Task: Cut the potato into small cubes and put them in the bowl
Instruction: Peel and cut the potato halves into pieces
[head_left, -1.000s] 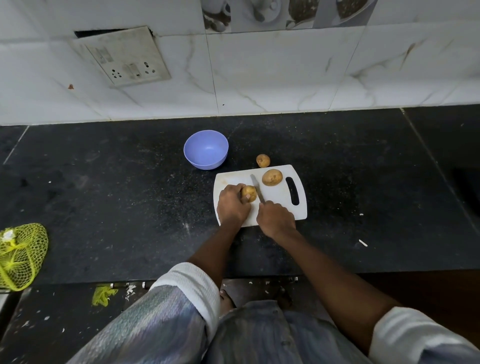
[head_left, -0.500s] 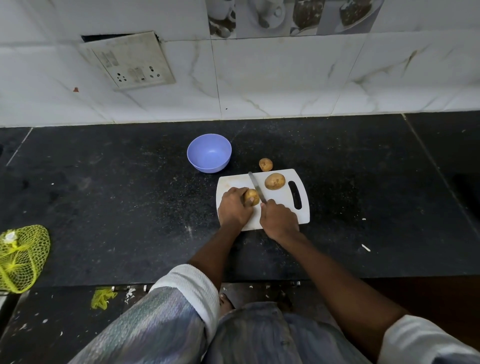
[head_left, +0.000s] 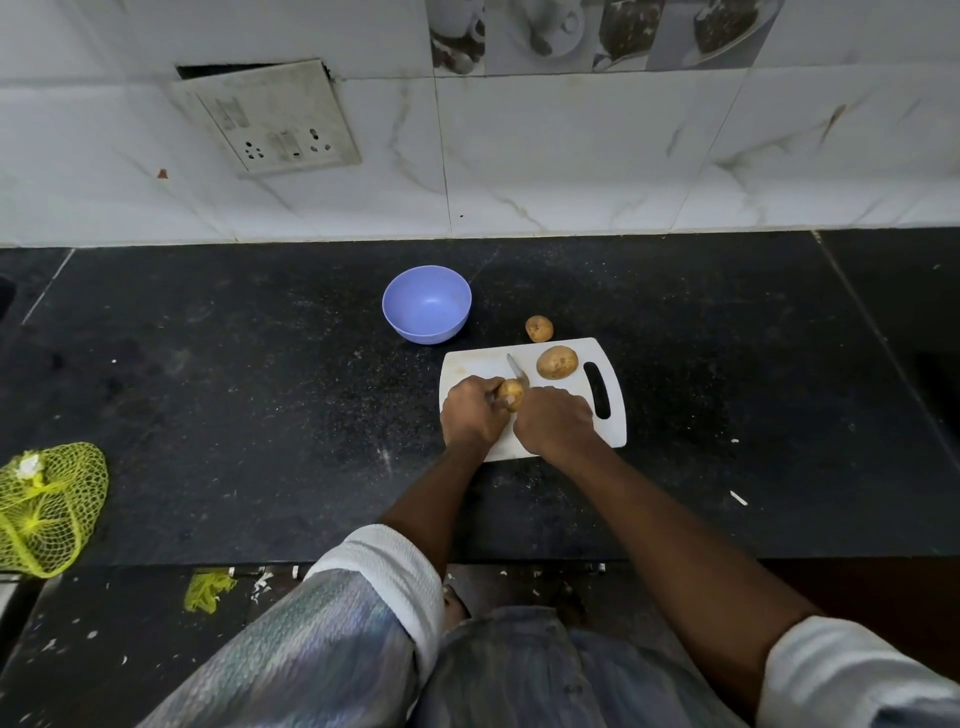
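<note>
The person is working at the first cut, by the look of it: no cubes are lying anywhere and the round lilac plastic bowl (head_left: 426, 304) is sitting bare. The left hand (head_left: 471, 414) is curling its fingers around a small brown-skinned potato (head_left: 510, 391), pinning it against the white rectangular plastic chopping board (head_left: 613, 431). The right hand (head_left: 554, 420) is clenching what must be a knife handle, which is hidden inside the fist; only the narrow steel knife blade (head_left: 517, 371) is showing, slanting away from the grip and lying against the far side of the held potato.

Just beyond the blade tip, further along the board, a larger oval brown potato (head_left: 557, 361) is waiting, and past that, off the board's edge on the black speckled stone counter (head_left: 260, 389), a third small round potato (head_left: 539, 328) is resting. The bowl is standing well beyond the left knuckles.

The next move is calling, I judge, for the blade to be pressed down through the pinned potato while the left fingertips are kept tucked back from the edge.

No brand, label or legible writing is showing on any of these things.
</note>
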